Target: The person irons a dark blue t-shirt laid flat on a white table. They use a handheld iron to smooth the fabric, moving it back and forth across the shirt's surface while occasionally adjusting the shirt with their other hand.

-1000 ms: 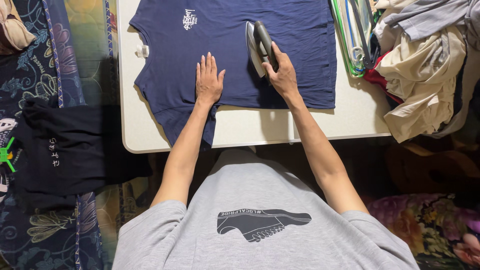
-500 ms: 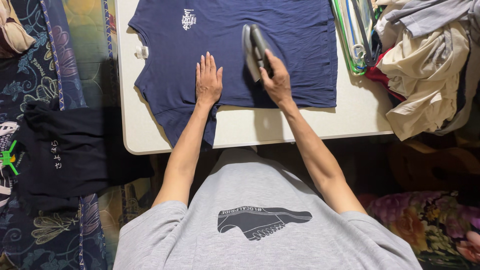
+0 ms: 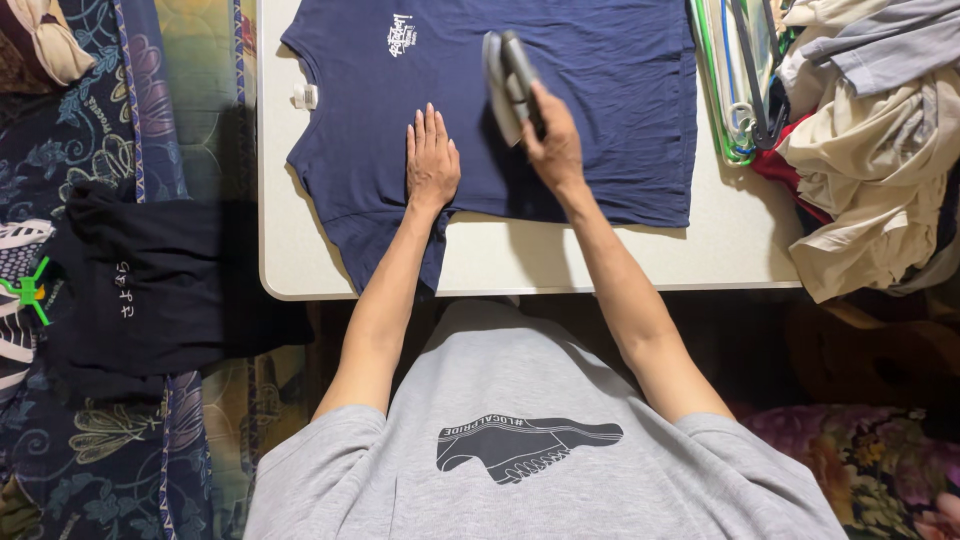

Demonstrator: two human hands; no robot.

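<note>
A navy blue T-shirt (image 3: 590, 90) with a small white print lies spread flat on a white table (image 3: 600, 255). My left hand (image 3: 431, 160) rests flat on the shirt, fingers together and stretched out, pressing the cloth near its lower edge. My right hand (image 3: 553, 140) grips the dark handle of a grey clothes iron (image 3: 503, 75), which sits on the shirt just right of my left hand. One sleeve of the shirt hangs over the table's front edge.
A heap of beige and grey clothes (image 3: 880, 140) covers the table's right end, with coloured hangers (image 3: 735, 80) beside it. A black garment (image 3: 140, 290) on a green hanger lies on patterned bedding at the left. A small white object (image 3: 304, 96) sits by the shirt's collar.
The iron and my right hand have slid left and farther away across the shirt, closer to my left hand. My left hand stays pressed flat. The camera view shifted slightly.
</note>
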